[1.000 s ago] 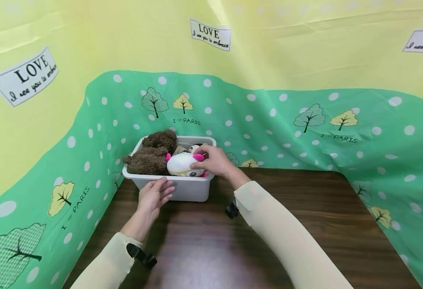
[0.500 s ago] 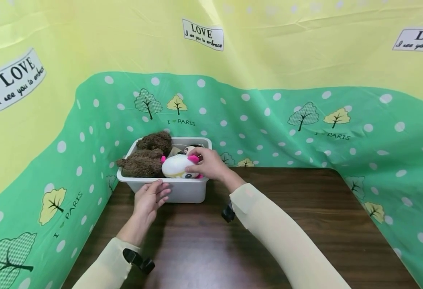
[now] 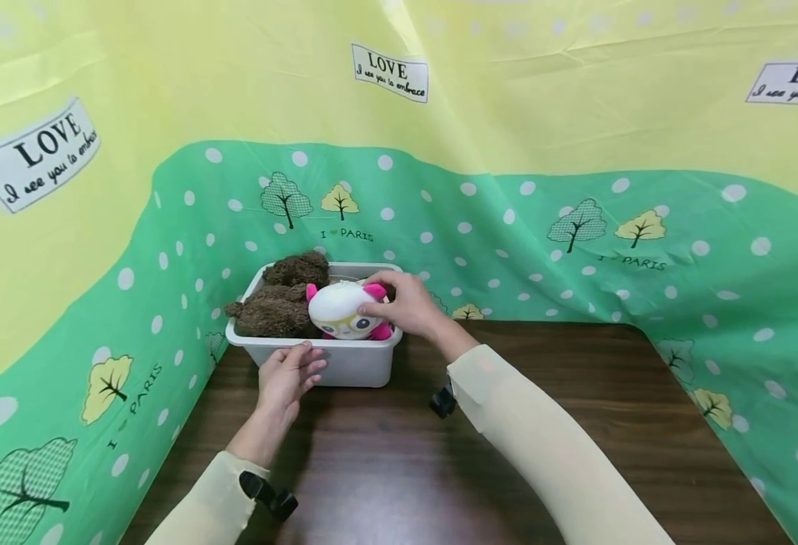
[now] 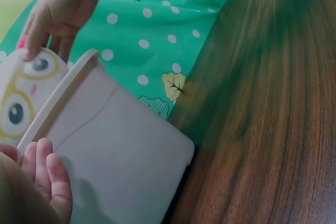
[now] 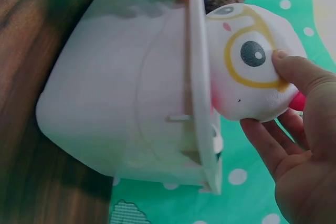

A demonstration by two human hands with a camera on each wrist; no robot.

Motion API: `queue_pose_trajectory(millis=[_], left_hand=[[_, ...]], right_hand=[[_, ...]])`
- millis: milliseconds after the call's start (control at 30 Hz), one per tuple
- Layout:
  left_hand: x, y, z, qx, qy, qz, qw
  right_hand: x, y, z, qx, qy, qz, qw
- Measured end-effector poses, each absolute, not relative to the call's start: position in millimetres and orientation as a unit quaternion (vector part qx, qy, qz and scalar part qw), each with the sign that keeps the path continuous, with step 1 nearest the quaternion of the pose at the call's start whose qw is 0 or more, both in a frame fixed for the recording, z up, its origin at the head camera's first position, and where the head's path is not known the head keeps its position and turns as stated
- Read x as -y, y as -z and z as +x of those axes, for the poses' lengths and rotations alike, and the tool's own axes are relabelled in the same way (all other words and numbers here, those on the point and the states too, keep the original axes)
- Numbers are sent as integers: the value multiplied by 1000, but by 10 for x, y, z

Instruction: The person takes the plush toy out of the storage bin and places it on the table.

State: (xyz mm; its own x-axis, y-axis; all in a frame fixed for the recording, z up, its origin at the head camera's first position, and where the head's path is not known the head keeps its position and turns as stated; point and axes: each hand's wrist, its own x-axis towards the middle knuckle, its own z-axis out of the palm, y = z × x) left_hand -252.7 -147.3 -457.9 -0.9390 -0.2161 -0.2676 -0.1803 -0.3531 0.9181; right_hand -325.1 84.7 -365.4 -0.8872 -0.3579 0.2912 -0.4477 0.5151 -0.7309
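Observation:
A white plastic bin (image 3: 354, 363) stands at the table's far left corner. Inside it lies a brown plush toy (image 3: 276, 310). My right hand (image 3: 402, 305) grips a white plush toy (image 3: 341, 314) with pink ears and yellow glasses, held just above the bin's rim. In the right wrist view my thumb and fingers (image 5: 294, 77) curl round the white plush toy (image 5: 252, 66) beside the bin (image 5: 131, 93). My left hand (image 3: 290, 371) rests on the bin's front wall, fingers fairly straight; the left wrist view shows the fingers (image 4: 50, 177) against the bin (image 4: 115, 150).
A dark wooden table (image 3: 576, 424) stretches to the right and toward me. A green and yellow printed cloth (image 3: 542, 227) walls in the table at the back and both sides, close behind the bin.
My right hand has lifted the white plush toy higher out of the bin, so its face now shows above the rim. The left hand stays on the bin's front.

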Motion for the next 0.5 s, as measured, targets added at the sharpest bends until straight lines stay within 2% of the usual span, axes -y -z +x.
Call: queue_pose_trajectory(millis=[500], left_hand=[[1471, 4611, -2551, 566, 806, 170, 24]], right_hand=[[-1135, 3119, -3131, 835, -472, 260, 111]])
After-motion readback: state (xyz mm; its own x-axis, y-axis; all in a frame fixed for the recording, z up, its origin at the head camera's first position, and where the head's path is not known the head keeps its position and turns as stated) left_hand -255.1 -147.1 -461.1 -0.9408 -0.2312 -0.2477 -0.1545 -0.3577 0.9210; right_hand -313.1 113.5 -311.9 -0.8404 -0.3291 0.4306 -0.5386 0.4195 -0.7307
